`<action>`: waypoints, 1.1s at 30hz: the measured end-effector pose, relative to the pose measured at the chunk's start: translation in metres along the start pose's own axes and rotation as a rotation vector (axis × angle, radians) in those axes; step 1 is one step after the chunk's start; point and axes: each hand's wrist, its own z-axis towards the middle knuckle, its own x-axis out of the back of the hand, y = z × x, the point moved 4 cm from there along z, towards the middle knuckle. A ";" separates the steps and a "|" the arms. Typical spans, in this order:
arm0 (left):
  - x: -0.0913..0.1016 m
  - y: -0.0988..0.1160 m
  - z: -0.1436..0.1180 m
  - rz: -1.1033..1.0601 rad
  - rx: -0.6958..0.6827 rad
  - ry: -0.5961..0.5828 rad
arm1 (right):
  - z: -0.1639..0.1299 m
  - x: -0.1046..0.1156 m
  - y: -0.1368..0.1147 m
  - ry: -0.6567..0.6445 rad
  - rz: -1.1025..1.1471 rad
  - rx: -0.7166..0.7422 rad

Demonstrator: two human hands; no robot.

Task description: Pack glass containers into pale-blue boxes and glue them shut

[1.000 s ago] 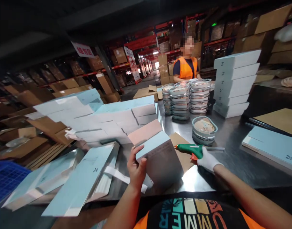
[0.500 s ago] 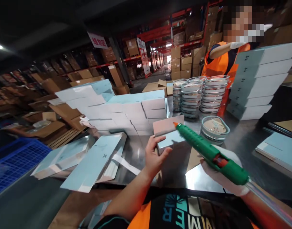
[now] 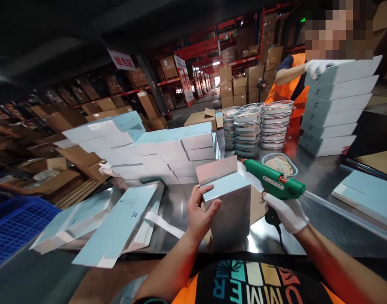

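My bare left hand point(image 3: 200, 213) grips the left side of a pale blue carton point(image 3: 227, 202) that stands upright on the steel table point(image 3: 323, 215), its pinkish top flap open. My right hand point(image 3: 286, 213), in a white glove, holds a green glue gun point(image 3: 272, 181) by the handle. The gun's orange nozzle points left, at the carton's upper right edge, just beside the open flap.
Flat blue carton blanks point(image 3: 117, 228) lie at my left, with a heap of them point(image 3: 155, 152) behind. Stacked round foil-lidded tins point(image 3: 256, 126) and a single tin point(image 3: 279, 164) stand beyond the carton. A co-worker in an orange vest point(image 3: 290, 86) touches a stack of blue boxes point(image 3: 334, 105). A blue crate point(image 3: 12, 223) sits far left.
My right hand lifted the glue gun off the table, swung it up, and now holds it level with the nozzle at the carton's top. The co-worker moved to the box stack.
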 end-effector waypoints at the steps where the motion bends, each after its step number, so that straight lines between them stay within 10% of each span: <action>1: 0.001 0.000 0.001 -0.031 0.034 0.004 | 0.003 -0.001 0.012 -0.029 0.038 -0.099; 5: 0.003 -0.006 0.003 -0.128 0.172 0.019 | 0.015 0.005 0.062 -0.140 -0.152 -0.468; 9: 0.003 -0.015 0.003 -0.180 0.296 -0.017 | 0.032 0.030 0.075 -0.010 -0.415 -0.397; 13: -0.005 -0.009 0.005 -0.159 0.184 -0.050 | 0.034 0.022 0.027 0.012 -0.240 -0.039; 17: -0.020 -0.006 0.004 -0.168 0.076 -0.156 | 0.026 -0.018 -0.037 -0.321 0.163 0.247; 24: -0.013 -0.018 0.000 -0.265 -0.114 -0.002 | 0.012 -0.021 -0.039 -0.450 0.008 0.485; 33: 0.015 0.026 0.042 0.275 -0.468 -0.595 | -0.022 -0.039 -0.077 -0.259 -0.237 1.153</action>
